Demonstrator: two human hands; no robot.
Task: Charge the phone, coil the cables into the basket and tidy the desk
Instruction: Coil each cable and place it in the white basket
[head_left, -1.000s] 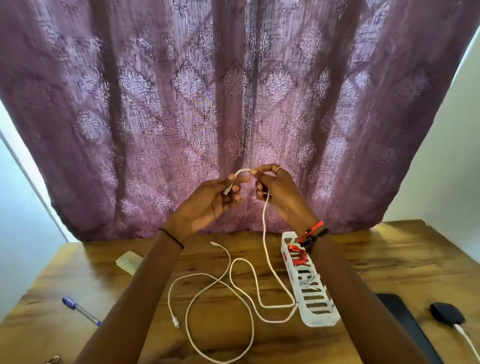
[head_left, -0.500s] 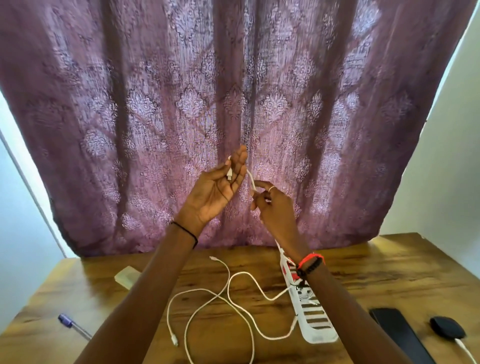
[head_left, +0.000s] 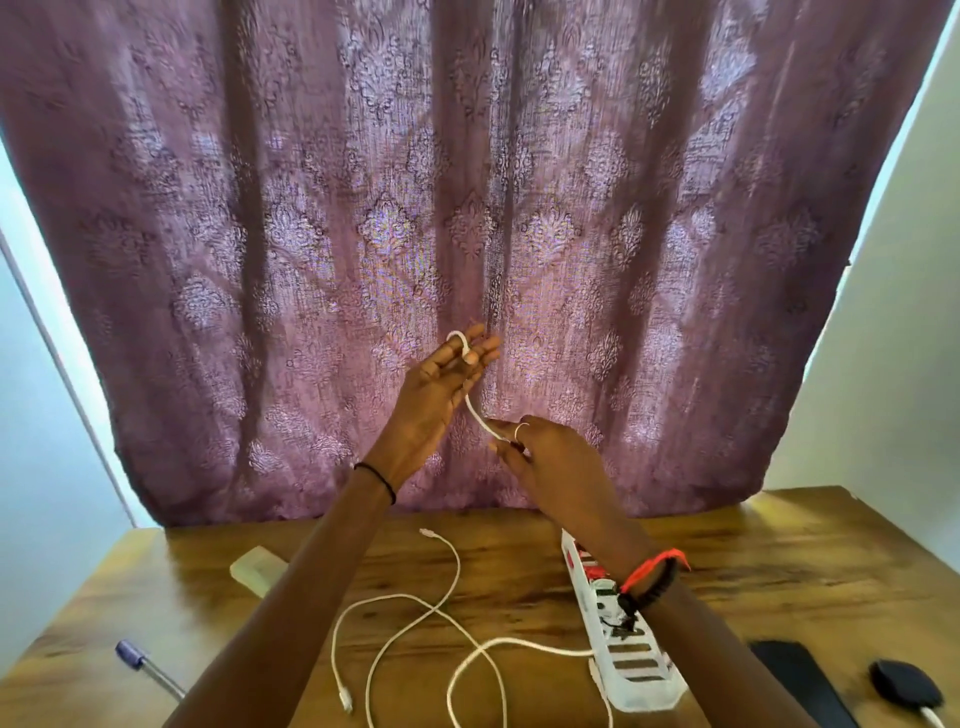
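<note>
My left hand (head_left: 441, 387) is raised in front of the curtain, fingers pointing up. A thick white cable (head_left: 475, 413) loops over those fingers, and the thumb pins it there. The cable runs down to my right hand (head_left: 553, 465), which pinches it just below and to the right. Its slack hangs behind my right arm and lies in curves on the wooden desk (head_left: 779, 561). A thinner white cable (head_left: 451, 571) lies loose on the desk. A white slotted basket (head_left: 636, 673) with small items in it sits under my right wrist. A black phone (head_left: 800, 680) lies at the right.
A black charger plug (head_left: 906, 691) with a white lead sits by the phone. A pen with a purple cap (head_left: 143, 664) lies at the front left, and a pale block (head_left: 254, 569) lies behind it. The purple curtain (head_left: 467, 208) hangs right behind the desk.
My right hand has dropped lower and to the right along the cable. The cable now loops over my left fingers. More slack has lifted off the desk.
</note>
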